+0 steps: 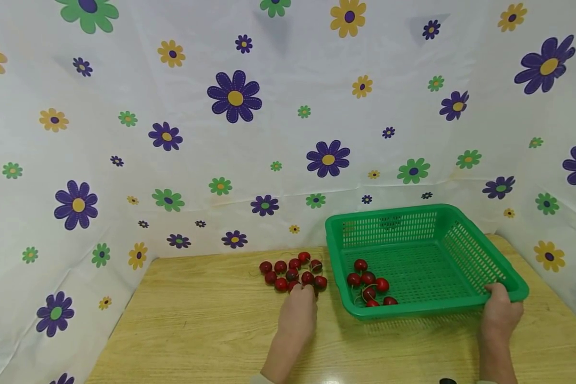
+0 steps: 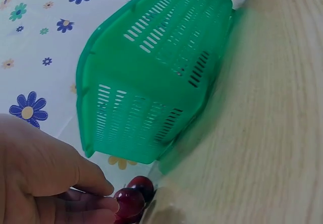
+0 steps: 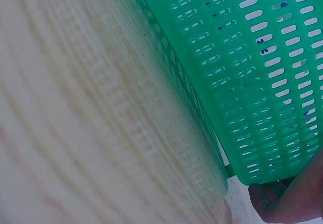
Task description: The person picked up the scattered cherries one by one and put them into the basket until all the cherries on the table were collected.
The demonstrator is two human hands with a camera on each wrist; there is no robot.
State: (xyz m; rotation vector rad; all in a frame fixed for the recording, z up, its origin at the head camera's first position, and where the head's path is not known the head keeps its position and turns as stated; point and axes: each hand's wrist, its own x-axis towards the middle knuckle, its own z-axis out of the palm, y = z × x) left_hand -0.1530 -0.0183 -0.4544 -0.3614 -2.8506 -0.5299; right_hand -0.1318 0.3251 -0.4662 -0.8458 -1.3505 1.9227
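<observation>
A loose cluster of dark red cherries [image 1: 280, 266], some with thin stems, lies on the wooden table. At its near edge my left hand [image 1: 297, 314] pinches at a cherry [image 2: 130, 202] with thumb and fingertips; the exact contact is partly hidden. Right of the cluster stands a green plastic basket [image 1: 427, 308] with slotted walls. Several cherries [image 1: 367, 278] lie inside, along its left side. My right hand [image 1: 501, 314] grips the basket's rim at the near right corner; in the right wrist view that hand [image 3: 287, 199] shows below the slotted wall.
The light wooden table [image 1: 197, 320] reaches back to a white cloth [image 1: 197, 176] printed with flowers, which hangs behind and at both sides. A small dark object [image 1: 447, 381] shows at the bottom edge of the head view.
</observation>
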